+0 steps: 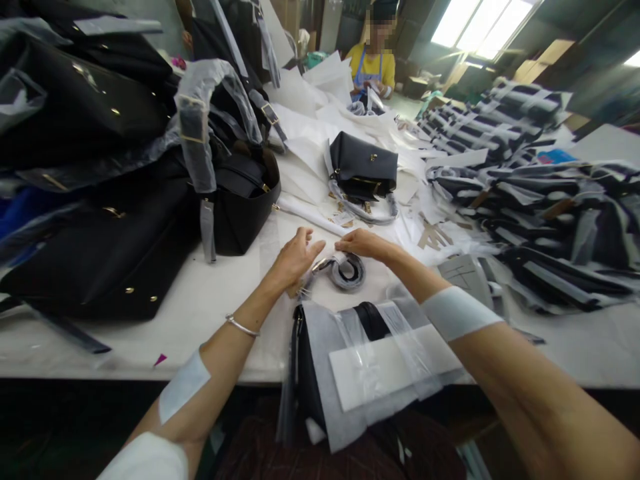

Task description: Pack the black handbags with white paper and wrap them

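A coiled bag strap [349, 280] in clear wrapping lies on the table in front of me, its gold-coloured clasp pointing left. My right hand [366, 243] pinches a small white piece at the top edge of the coil. Just left of the coil is my left hand [297, 257], thumb and fingers apart, with nothing seen in it. Nearest me, a black handbag [373, 321] lies partly over the table's front edge, covered by a translucent sheet and a white card [395, 367].
Large black bags [90, 247] crowd the left side, beside an open-topped bag [240, 200] with a wrapped handle. A small black bag [364, 163] sits ahead among white paper sheets [305, 153]. Wrapped bags [560, 220] are piled right. A person in yellow [370, 67] works at the far end.
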`<state>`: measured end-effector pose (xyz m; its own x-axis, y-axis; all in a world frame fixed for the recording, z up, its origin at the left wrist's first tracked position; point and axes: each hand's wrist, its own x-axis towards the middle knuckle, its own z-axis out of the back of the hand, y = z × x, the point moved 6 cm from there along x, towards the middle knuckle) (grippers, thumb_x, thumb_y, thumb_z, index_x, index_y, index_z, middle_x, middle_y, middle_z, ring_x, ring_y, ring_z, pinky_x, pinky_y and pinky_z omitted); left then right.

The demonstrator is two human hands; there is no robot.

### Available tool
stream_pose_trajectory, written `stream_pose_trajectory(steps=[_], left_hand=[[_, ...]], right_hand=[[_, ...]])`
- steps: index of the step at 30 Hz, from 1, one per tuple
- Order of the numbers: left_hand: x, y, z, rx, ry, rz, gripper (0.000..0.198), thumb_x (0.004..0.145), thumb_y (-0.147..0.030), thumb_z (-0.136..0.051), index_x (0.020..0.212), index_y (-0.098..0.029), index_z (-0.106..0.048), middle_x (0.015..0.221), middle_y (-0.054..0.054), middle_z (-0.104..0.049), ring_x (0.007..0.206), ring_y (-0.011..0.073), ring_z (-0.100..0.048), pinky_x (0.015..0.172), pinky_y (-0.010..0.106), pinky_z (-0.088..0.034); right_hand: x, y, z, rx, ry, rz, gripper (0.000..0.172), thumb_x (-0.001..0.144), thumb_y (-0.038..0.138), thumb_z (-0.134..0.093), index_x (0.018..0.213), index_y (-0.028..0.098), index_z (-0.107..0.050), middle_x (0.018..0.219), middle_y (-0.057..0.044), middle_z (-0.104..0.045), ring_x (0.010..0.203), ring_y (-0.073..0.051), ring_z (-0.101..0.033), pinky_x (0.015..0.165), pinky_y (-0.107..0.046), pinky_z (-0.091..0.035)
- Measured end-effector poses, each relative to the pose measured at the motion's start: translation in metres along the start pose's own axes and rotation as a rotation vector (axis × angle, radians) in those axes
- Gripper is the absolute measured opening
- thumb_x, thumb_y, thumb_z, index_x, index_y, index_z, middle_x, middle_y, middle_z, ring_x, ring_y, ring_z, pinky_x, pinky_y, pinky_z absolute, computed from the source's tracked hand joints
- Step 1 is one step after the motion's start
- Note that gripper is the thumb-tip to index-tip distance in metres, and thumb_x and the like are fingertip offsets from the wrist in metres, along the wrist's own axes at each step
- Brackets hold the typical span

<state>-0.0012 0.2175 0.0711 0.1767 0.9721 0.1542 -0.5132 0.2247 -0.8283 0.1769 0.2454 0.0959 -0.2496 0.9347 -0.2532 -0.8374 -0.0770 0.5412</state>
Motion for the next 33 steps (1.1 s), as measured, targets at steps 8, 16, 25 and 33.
stream_pose_trajectory(steps=[8,16,25,33], left_hand=[[-0.048,0.018,0.017,0.296,0.017,-0.148,0.063,0.094,-0.046,-0.05,0.145,-0.011,-0.04,0.152,0.019,-0.043,0.144,0.0287,-0.038,0.119,0.047,-0.03],[-0.069,0.01,-0.042,0.491,0.233,-0.315,0.07,0.09,-0.022,-0.053,0.154,-0.013,-0.024,0.163,0.021,-0.02,0.152,0.03,-0.016,0.122,0.053,-0.023],[-0.06,-0.014,-0.033,0.633,0.167,-0.305,0.063,0.091,-0.024,-0.054,0.15,-0.011,-0.034,0.16,0.022,-0.027,0.151,0.0324,-0.021,0.121,0.056,-0.021],[-0.185,-0.077,-0.055,0.632,0.423,-0.629,0.1,0.077,-0.071,-0.066,0.15,-0.012,-0.032,0.153,0.023,-0.041,0.143,0.0356,-0.038,0.117,0.052,-0.032]], right_hand=[[-0.089,-0.024,0.046,-0.067,-0.345,0.112,0.049,0.097,0.049,-0.043,0.131,0.021,-0.065,0.137,-0.009,-0.063,0.129,-0.03,-0.056,0.112,-0.046,-0.039],[-0.233,-0.039,-0.057,-0.375,-0.197,0.474,0.086,0.088,0.059,-0.062,0.158,0.027,-0.025,0.158,-0.011,-0.038,0.146,-0.032,-0.033,0.124,-0.057,-0.017],[-0.22,-0.056,-0.089,-0.349,-0.302,0.542,0.086,0.09,0.063,-0.056,0.156,0.017,-0.027,0.157,-0.016,-0.039,0.147,-0.031,-0.032,0.122,-0.057,-0.021],[-0.319,-0.092,-0.059,0.134,-1.052,0.14,0.024,0.097,0.036,-0.053,0.115,0.024,-0.065,0.107,-0.008,-0.072,0.102,-0.026,-0.068,0.093,-0.045,-0.054]])
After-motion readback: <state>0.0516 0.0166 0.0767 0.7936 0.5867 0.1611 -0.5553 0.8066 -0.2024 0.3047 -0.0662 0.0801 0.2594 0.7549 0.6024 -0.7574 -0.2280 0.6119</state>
